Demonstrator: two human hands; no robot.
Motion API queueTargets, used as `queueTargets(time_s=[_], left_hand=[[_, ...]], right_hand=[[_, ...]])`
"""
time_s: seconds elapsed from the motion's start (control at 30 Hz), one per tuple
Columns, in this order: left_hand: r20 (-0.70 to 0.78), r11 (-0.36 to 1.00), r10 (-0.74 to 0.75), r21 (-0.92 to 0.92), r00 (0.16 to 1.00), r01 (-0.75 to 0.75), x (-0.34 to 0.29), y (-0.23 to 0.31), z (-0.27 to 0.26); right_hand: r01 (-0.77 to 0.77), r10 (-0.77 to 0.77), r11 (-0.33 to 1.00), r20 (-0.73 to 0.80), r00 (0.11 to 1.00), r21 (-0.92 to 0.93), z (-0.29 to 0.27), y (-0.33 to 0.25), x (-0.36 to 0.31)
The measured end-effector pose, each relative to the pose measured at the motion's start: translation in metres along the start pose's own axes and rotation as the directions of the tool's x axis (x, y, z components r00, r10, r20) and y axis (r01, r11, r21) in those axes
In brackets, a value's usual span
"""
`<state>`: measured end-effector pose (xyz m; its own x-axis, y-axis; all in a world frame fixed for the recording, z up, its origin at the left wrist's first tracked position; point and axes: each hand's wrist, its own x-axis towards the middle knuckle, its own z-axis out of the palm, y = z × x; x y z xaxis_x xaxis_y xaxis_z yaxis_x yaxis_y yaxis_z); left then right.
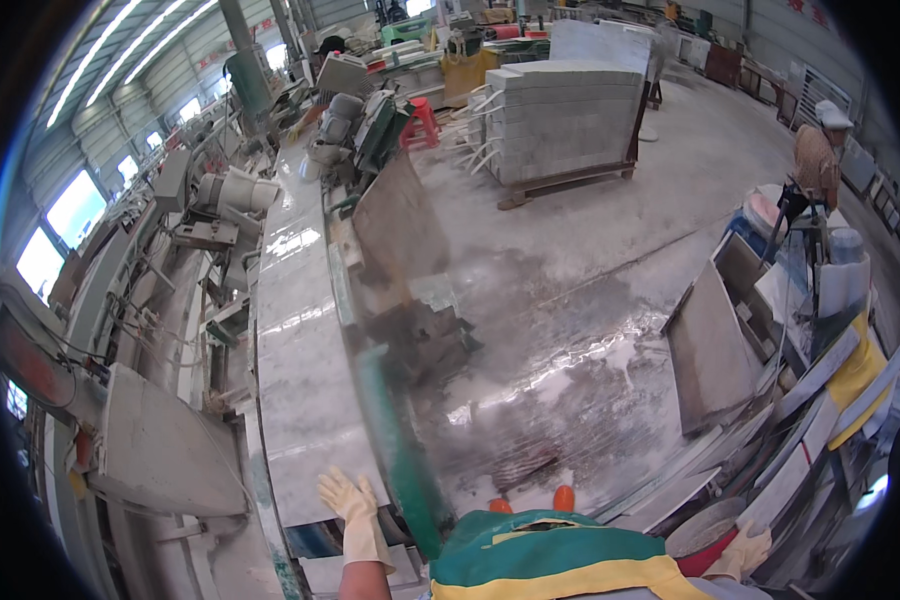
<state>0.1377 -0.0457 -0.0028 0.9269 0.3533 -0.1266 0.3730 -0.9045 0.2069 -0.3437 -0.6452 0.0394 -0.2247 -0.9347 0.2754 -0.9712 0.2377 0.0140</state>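
My left hand (352, 505), in a cream rubber glove, lies with spread fingers on the near end of a long wet pale stone slab (310, 400). The slab runs away from me along a machine bed with a green side rail (395, 450). At lower right hangs my right hand (742, 552), gloved alike, with its fingers loosely extended and nothing visible in them. Close beside it is a red tub (705, 560) with a greyish round top; whether the glove touches it I cannot tell.
Stone strips (800, 470) lean at my right beside a tilted board (705, 350). Motor-driven machinery (340, 125) stands over the slab's far end. Ahead are a red stool (420, 125) and stacked pale slabs (570, 125) on a pallet. Another person (818, 160) stands far right. The floor (560, 330) is wet.
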Motion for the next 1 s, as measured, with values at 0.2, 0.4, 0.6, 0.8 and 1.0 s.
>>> queueTargets(time_s=[0.2,0.4,0.6,0.8,1.0], left_hand=[[0.002,0.999,-0.025,0.031,1.000,0.025,0.001,0.002,0.002],[-0.054,1.000,-0.014,-0.015,0.998,0.013,0.006,-0.004,0.017],[-0.056,0.999,-0.028,-0.030,0.998,0.027,0.010,-0.003,0.012],[-0.190,0.969,0.163,-0.154,0.968,-0.193,-0.003,0.042,-0.023],[0.109,0.365,0.598,-0.919,0.794,-0.149,-0.085,0.167,-0.043]], right_hand=[[-0.255,0.139,0.892,0.309,0.941,0.373,0.040,-0.023,0.051],[-0.352,0.278,0.933,0.477,0.834,0.072,0.005,-0.051,0.044],[-0.470,-0.048,0.495,0.563,0.825,0.731,0.022,-0.035,0.065],[-0.423,-0.082,0.238,0.452,0.888,0.874,0.011,-0.120,-0.016],[-0.216,-0.751,0.371,0.429,0.502,0.903,-0.049,-0.221,-0.135]])
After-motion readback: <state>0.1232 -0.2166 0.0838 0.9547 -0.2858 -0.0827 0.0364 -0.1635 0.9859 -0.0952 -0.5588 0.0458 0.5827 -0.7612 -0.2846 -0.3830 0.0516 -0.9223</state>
